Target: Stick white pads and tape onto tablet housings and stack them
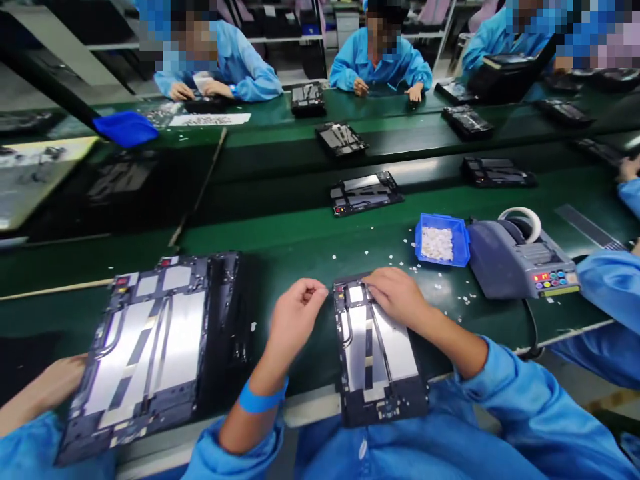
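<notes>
An opened tablet [383,343] lies in front of me, its silver battery panels, black flex strips and circuit parts bared. The lower end reaches past the table's front edge. My left hand [295,317], with a blue band at the wrist, hovers just left of the tablet's top corner. Its thumb and fingertips are pinched together; whatever is between them is too small to make out. My right hand [397,297] lies over the tablet's upper right part, fingers bent and gripping it near a small white square [355,294].
A blue tray [443,240] of small white pieces stands beside a grey tape dispenser [523,257]. White bits are scattered nearby. Left are stacked opened tablets [150,340], a co-worker's hand [60,380] touching them. More tablets [365,192] lie farther off, before co-workers opposite.
</notes>
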Available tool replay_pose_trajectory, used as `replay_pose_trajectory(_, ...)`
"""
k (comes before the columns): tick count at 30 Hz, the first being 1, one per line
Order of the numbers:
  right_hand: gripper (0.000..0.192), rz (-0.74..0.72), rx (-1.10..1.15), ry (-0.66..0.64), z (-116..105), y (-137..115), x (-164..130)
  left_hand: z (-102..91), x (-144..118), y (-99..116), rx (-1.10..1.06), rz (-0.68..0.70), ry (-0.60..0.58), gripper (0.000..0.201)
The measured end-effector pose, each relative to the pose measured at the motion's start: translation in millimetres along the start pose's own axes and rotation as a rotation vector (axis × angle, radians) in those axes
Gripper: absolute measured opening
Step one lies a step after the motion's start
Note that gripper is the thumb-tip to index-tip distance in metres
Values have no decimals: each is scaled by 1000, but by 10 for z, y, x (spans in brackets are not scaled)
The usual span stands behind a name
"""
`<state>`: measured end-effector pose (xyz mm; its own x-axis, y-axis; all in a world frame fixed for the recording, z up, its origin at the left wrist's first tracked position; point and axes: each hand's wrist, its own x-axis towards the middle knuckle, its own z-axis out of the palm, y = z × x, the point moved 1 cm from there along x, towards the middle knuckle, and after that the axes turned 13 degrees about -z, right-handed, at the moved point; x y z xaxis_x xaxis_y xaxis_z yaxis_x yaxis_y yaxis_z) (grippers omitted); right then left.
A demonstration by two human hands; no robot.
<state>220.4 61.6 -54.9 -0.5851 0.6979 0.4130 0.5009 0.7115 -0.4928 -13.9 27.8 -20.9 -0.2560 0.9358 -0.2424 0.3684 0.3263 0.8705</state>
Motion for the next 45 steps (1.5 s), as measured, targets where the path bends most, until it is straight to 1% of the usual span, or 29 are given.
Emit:
replay_pose_trajectory(1,30,-70,-82,-70,9,34,45,-15,13,-10,118,79,-29,13)
replay_pose_trajectory(3,34,-163,-198,-180,36,61,118,27,7,-24,343,267,-75,14)
replay_pose_trajectory(5,37,-228,-261,-246,60,58,159,116,-20,-45,550,411,-88,15)
replay_pose_trajectory(6,39,-258,-278,-272,68,54,167,159,-34,-60,637,454,-85,16)
replay_pose_trajectory(7,39,-282,-290,-292,72,52,170,193,-45,-75,704,482,-80,17)
replay_pose_trajectory(9,39,-313,-304,-323,72,56,171,229,-55,-99,767,516,-75,18)
replay_pose_trajectory(13,33,-325,-348,-378,54,75,185,204,-31,-96,767,516,-76,19)
replay_pose_trajectory(18,37,-381,-360,-388,31,71,203,191,-26,-59,788,523,-96,16)
replay_pose_trajectory(22,35,-399,-383,-420,15,61,223,184,-27,-58,752,486,-115,15)
replay_pose_trajectory(24,34,-410,-400,-441,1,70,243,164,-1,-56,649,436,-127,14)
replay_pose_trajectory(27,35,-447,-406,-472,-16,110,270,131,87,-36,429,296,-98,13)
replay_pose_trajectory(29,35,-469,-389,-475,-20,143,278,138,166,-12,359,189,-118,13)
replay_pose_trajectory(32,35,-468,-354,-457,-12,176,273,195,277,36,373,105,-220,14)
replay_pose_trajectory(34,35,-459,-342,-452,-1,183,263,237,330,65,393,91,-246,14)
replay_pose_trajectory(39,33,-468,-354,-432,23,185,251,282,388,77,412,33,-241,19)
replay_pose_trajectory(42,32,-470,-344,-415,30,188,253,295,396,32,356,-23,-235,20)
replay_pose_trajectory(45,32,-472,-340,-407,31,189,255,318,393,-33,317,-51,-196,20)
